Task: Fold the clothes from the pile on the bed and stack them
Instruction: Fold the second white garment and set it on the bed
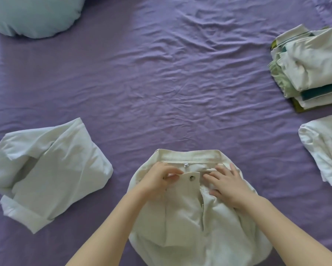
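Two hands were on the pants (195, 217), which lay flat on the bed (161, 83) right in front of you, waistband away from you. Your left hand (157, 181) pinched the waistband flap (188, 181) w/ thumb and curled fingers, just beside its snap. Your right hand (228, 183) lay open, fingers spread, pressing the other side of the fly flat — prob. to steady the cloth while you lined the flap up w/ the stud (186, 165) above it. Fly looked undone, so closing it before folding seemed the step in hand. A loosely folded white shirt (49, 169) sat well apart on your left. The stack (311, 68) of folded clothes sat far right, w/ another white garment (322, 148) near it, out of your working area. A pale blue cushion (34, 14) sat at the far left corner.
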Available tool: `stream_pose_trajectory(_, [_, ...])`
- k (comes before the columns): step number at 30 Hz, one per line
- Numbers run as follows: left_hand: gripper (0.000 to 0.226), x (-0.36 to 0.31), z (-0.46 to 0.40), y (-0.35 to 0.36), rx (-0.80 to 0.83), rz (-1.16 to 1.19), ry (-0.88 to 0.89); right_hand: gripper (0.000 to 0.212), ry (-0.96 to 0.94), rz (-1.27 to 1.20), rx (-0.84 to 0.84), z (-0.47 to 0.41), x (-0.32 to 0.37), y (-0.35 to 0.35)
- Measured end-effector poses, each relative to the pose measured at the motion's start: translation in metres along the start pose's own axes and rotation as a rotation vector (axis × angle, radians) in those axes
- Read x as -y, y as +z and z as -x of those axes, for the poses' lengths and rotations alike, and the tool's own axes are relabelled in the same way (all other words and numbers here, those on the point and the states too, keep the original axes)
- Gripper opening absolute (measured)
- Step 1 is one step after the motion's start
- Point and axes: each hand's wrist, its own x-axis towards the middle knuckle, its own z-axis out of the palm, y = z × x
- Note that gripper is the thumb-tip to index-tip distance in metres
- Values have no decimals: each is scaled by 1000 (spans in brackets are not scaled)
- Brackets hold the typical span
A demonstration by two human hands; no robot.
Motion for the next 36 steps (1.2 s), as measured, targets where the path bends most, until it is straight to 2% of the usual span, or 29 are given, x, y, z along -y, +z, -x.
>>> stream_pose_trajectory(5, [20, -7, -19, -22, -111, -84, 54, 24, 66, -143, -151, -1, 0, -14])
stream_pose_trajectory(8, [19, -5, -33, -30, -163, -201, 2, 15, 97, -335, -384, 0, -5, -30])
stream_pose_trajectory(10, [19, -1, -39, -31, -241, -221, -40, 7, 152, -448, -573, -5, -7, -45])
stream_pose_trajectory(12, [20, 1, -41, -26, -348, -248, -80, 5, 204, -537, -686, -14, -6, -60])
stream_pose_trajectory(14, [21, -1, -39, -17, -512, -283, -82, 6, 269, -546, -700, -26, -4, -68])
stream_pose_trajectory(16, [20, -7, -36, -4, -604, -271, 37, 8, 362, -530, -670, -33, -2, -69])
stream_pose_trajectory(18, [15, -12, -33, 15, -517, -296, 196, 12, 430, -512, -681, -33, 6, -65])
stream_pose_trajectory(19, [13, -14, -31, 26, -403, -315, 192, 16, 437, -492, -702, -30, 14, -60])
stream_pose_trajectory(21, [17, -9, -31, 45, -214, -397, 73, 27, 362, -432, -732, -23, 35, -45])
stream_pose_trajectory(23, [22, 4, -32, 56, -117, -454, -30, 40, 266, -319, -658, -13, 50, -21])
stream_pose_trajectory(26, [24, 19, -32, 57, -55, -406, -55, 70, 240, -84, -337, 3, 43, 14])
stream_pose_trajectory(28, [31, 27, -30, 58, -38, -388, -42, 78, 277, -40, -221, 9, 32, 25])
stream_pose_trajectory(31, [28, 28, -28, 63, -72, -378, -43, 83, 321, -17, -228, 6, 31, 26])
stream_pose_trajectory(33, [23, 28, -29, 67, -92, -374, -59, 83, 310, -41, -307, 2, 41, 24])
stream_pose_trajectory(36, [27, 26, -32, 72, -114, -374, -98, 75, 249, -71, -424, 3, 57, 34])
